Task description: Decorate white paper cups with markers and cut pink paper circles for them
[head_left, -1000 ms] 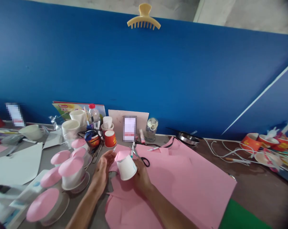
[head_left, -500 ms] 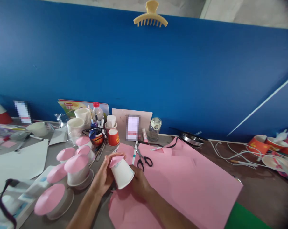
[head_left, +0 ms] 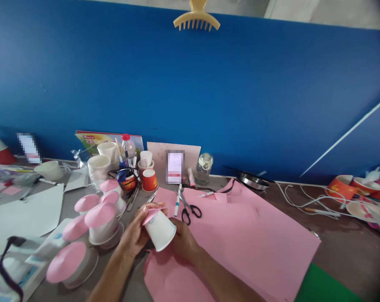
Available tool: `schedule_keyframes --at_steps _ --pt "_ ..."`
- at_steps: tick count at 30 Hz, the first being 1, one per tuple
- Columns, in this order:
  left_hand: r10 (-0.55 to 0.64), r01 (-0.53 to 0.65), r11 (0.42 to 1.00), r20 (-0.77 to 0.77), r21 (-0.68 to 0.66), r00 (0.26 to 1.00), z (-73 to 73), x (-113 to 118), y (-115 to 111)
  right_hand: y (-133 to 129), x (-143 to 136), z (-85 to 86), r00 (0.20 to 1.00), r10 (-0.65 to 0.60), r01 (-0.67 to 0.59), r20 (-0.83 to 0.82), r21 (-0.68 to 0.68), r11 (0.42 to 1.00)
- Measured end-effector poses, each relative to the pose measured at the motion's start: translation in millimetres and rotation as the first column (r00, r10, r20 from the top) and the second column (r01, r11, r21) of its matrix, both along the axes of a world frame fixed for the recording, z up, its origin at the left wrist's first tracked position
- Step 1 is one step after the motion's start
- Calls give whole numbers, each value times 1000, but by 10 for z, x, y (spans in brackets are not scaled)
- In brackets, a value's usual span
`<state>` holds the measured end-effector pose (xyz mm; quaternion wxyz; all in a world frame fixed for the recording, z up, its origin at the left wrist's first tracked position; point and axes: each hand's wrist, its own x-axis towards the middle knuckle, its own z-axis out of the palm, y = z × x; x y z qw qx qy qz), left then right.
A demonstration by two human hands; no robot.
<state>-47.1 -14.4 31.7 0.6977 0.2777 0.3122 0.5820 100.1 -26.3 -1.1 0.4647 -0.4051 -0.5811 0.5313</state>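
Note:
A white paper cup [head_left: 161, 232] is held tilted, its wide rim toward me, with a pink paper cone [head_left: 151, 214] on its narrow base. My left hand [head_left: 138, 230] wraps round the cone and the cup's left side. On the other side, my right hand [head_left: 184, 239] grips the cup near its rim, and most of its fingers are hidden behind it. Beneath both hands lies a large pink paper sheet [head_left: 249, 239]. Black-handled scissors [head_left: 190, 209] and a white marker [head_left: 177, 205] rest on it just beyond my right hand.
Several white cups topped with pink cones [head_left: 100, 215] stand at left. Along the blue partition [head_left: 190, 84] are a red paper cup [head_left: 150, 180], a phone [head_left: 175, 167], a glass jar [head_left: 204, 168] and a tape roll [head_left: 252, 180]. White cables [head_left: 298, 201] lie at right.
The cone on the cup has tilted slightly and shifted a little left under my left hand. Both hands keep hold of the cup, and the view has dipped slightly.

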Motion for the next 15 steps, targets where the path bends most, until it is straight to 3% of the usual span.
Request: schedule_keyframes --at_steps 9,15 --pt "32 -31 999 31 -21 999 15 28 2 20 -40 -103 998 -66 66 7 32 997" --pt "-2 4 999 51 -46 999 -5 21 12 1 -43 17 997 -52 45 55 114 992"
